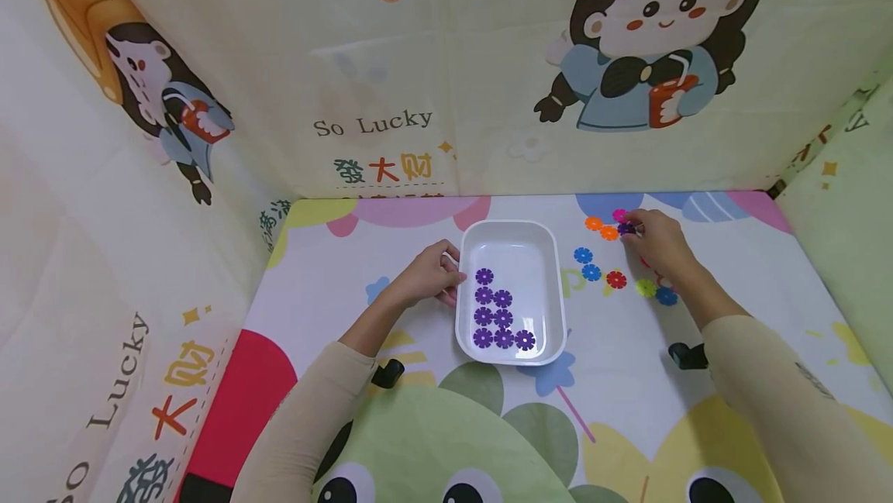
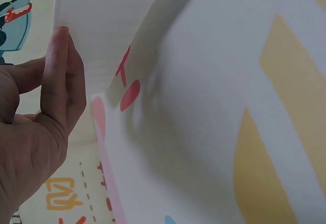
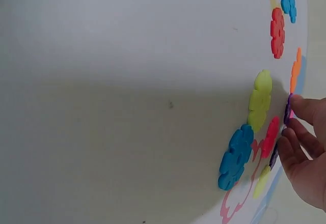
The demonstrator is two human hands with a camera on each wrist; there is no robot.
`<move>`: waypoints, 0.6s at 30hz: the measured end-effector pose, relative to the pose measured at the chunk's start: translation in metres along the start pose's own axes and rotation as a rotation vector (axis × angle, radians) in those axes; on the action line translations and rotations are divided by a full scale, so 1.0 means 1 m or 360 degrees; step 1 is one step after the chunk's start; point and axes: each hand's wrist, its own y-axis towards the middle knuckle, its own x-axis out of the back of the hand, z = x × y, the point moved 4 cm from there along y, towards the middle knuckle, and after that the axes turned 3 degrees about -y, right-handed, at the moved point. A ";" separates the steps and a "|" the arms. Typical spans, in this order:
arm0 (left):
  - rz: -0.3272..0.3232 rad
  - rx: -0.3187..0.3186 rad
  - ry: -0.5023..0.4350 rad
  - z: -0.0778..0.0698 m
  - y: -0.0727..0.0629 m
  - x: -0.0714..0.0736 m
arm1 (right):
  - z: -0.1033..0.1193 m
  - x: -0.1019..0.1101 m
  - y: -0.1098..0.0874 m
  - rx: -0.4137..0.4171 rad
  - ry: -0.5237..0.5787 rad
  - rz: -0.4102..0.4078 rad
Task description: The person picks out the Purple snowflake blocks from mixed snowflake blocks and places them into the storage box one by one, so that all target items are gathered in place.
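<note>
A white tray [image 1: 512,255] holds several purple flower-shaped pieces [image 1: 503,318], flat in rows at its left and bottom. My left hand [image 1: 432,274] grips the tray's left edge; in the left wrist view its fingers [image 2: 61,81] meet the tray's outer wall [image 2: 102,40]. At the back right, my right hand [image 1: 661,241] pinches a purple flower-shaped piece [image 1: 625,229] between thumb and fingers. The right wrist view shows that purple piece [image 3: 288,109] edge-on at the fingertips. A second dark purple piece [image 3: 274,157] lies by the lower fingers.
Around the right hand lie orange pieces [image 1: 594,223], a pink piece [image 1: 619,215], blue pieces [image 1: 583,256], a red piece [image 1: 616,280] and a yellow-green piece [image 1: 646,288]. A printed cloth [image 1: 418,216] covers the table, and patterned cloth walls [image 1: 488,154] stand behind and beside it.
</note>
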 end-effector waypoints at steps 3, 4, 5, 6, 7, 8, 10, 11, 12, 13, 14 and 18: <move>-0.0001 0.0004 0.0002 0.000 0.000 0.000 | -0.001 -0.002 0.002 -0.0011 -0.0002 -0.0011; -0.0001 0.0004 0.0002 0.000 0.000 0.000 | -0.001 -0.003 0.002 -0.0013 -0.0003 -0.0014; 0.0000 0.0005 0.0002 0.000 0.000 0.000 | -0.002 -0.004 0.002 -0.0016 -0.0005 -0.0015; -0.0001 0.0006 0.0002 0.000 0.000 0.000 | -0.002 -0.004 0.003 -0.0024 -0.0005 -0.0016; -0.0001 0.0007 0.0001 0.001 0.000 0.000 | -0.002 -0.005 0.004 -0.0029 -0.0002 -0.0013; -0.0001 0.0008 0.0000 0.001 0.000 0.000 | -0.002 -0.005 0.004 -0.0034 0.0003 -0.0009; -0.0003 0.0008 -0.0004 0.001 0.000 0.000 | -0.001 -0.005 0.004 -0.0052 0.0007 -0.0001; -0.0003 0.0008 -0.0003 0.001 0.000 0.000 | -0.001 -0.005 0.004 -0.0060 0.0006 0.0001; -0.0004 0.0008 -0.0004 0.000 0.000 0.000 | -0.001 -0.005 0.005 -0.0065 0.0005 0.0002; -0.0004 0.0008 -0.0005 0.000 -0.001 0.000 | -0.001 -0.005 0.004 -0.0069 0.0003 0.0002; -0.0004 0.0008 -0.0004 -0.001 -0.001 0.000 | 0.000 -0.004 0.004 -0.0070 -0.0003 -0.0001; -0.0004 0.0011 0.0003 -0.002 -0.002 0.000 | 0.000 -0.002 0.004 -0.0062 -0.0022 -0.0028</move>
